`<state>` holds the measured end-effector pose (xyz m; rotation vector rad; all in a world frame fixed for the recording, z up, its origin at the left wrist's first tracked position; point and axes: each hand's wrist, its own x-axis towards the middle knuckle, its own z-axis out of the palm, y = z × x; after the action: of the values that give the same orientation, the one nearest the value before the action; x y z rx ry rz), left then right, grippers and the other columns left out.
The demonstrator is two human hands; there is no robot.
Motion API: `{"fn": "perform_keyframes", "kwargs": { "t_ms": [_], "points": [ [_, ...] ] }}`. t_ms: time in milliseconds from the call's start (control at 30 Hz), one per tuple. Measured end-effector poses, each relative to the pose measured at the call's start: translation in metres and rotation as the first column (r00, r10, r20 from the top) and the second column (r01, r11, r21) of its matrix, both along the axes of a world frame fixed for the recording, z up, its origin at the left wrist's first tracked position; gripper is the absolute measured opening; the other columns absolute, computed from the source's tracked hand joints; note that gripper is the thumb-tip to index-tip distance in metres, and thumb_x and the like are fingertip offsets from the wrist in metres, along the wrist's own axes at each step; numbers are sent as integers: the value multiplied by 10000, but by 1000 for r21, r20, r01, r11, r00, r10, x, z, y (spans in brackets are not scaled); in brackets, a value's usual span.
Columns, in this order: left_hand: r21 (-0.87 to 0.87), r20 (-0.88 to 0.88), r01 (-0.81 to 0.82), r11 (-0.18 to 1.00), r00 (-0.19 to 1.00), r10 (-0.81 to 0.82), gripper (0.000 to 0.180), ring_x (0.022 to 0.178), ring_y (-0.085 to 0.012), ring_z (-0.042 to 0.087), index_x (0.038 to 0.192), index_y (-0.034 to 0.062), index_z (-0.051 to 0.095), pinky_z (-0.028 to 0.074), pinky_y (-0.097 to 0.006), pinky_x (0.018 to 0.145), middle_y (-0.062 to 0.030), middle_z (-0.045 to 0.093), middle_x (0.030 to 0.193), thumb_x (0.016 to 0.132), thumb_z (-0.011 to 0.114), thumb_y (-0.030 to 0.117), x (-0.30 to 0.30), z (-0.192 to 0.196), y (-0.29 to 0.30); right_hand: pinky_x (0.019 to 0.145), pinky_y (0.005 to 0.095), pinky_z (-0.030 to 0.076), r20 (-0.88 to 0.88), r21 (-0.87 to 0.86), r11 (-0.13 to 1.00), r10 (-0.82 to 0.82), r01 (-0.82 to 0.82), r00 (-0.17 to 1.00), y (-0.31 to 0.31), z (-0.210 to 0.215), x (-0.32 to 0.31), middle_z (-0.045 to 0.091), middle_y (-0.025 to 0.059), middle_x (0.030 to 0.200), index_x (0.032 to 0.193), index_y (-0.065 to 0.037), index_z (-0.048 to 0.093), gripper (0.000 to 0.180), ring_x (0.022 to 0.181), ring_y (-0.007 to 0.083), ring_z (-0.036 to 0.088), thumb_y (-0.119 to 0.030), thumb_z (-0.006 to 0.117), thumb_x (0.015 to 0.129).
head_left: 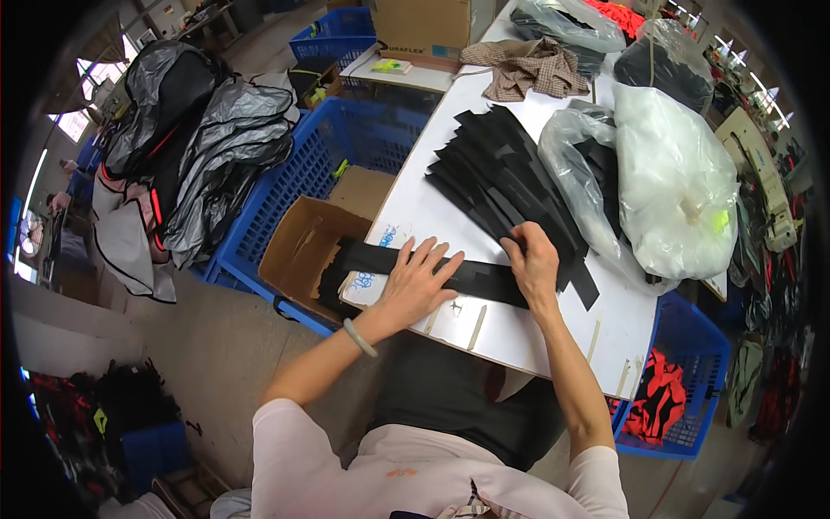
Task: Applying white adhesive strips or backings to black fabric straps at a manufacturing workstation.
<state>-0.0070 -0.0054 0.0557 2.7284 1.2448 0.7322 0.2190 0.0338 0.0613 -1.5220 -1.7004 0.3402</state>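
A long black fabric strip (488, 282) lies across the left part of the white table (415, 195), its left end reaching over the table edge toward a cardboard box (298, 233). My left hand (417, 284) rests flat on this strip with the fingers spread; a pale bangle circles the wrist. At the strip's right end my right hand (533, 266) is closed, thumb and fingertips pinched together on the black fabric. Just beyond it, a fanned pile of similar black strips (501, 164) covers the middle of the table. Exactly which layer the right fingertips grip is partly hidden.
Left of the table, a blue crate (238, 242) holds the box, beside heaped silver-and-black pieces (216, 143). A bulging plastic bag (679, 186) and checked cloth (540, 71) lie on the table. At lower right stands a blue basket (692, 424) with red-and-black pieces (661, 398).
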Motion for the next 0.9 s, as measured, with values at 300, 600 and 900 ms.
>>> {"fn": "perform_keyframes", "kwargs": {
  "t_ms": [300, 600, 900],
  "points": [
    [-382, 870, 712, 589, 62, 489, 399, 1164, -246, 570, 1315, -72, 457, 419, -329, 1022, -185, 601, 1217, 974, 536, 118, 88, 54, -16, 666, 196, 447, -607, -253, 936, 42, -244, 793, -81, 68, 33, 640, -5, 770, 901, 23, 667, 119, 718, 47, 561, -91, 682, 871],
    [-333, 710, 852, 403, -54, 702, 519, 1254, -333, 483, 1379, -57, 310, 378, -425, 1081, -253, 443, 1359, 986, 528, 202, 147, 46, -37, 581, 349, 447, 126, 368, 927, -128, 74, 984, -131, 49, 48, 621, 54, 763, 854, -50, 685, 143, 695, 227, 600, -57, 753, 729],
    [-223, 765, 911, 346, -56, 641, 439, 1237, -413, 483, 1349, -79, 366, 349, -485, 1093, -283, 530, 1253, 983, 392, 162, 162, 39, -52, 597, 193, 424, -688, -323, 946, -250, 21, 681, -155, 20, 63, 628, 3, 744, 865, 6, 622, 177, 672, 33, 533, -97, 756, 812]
  ]
}}
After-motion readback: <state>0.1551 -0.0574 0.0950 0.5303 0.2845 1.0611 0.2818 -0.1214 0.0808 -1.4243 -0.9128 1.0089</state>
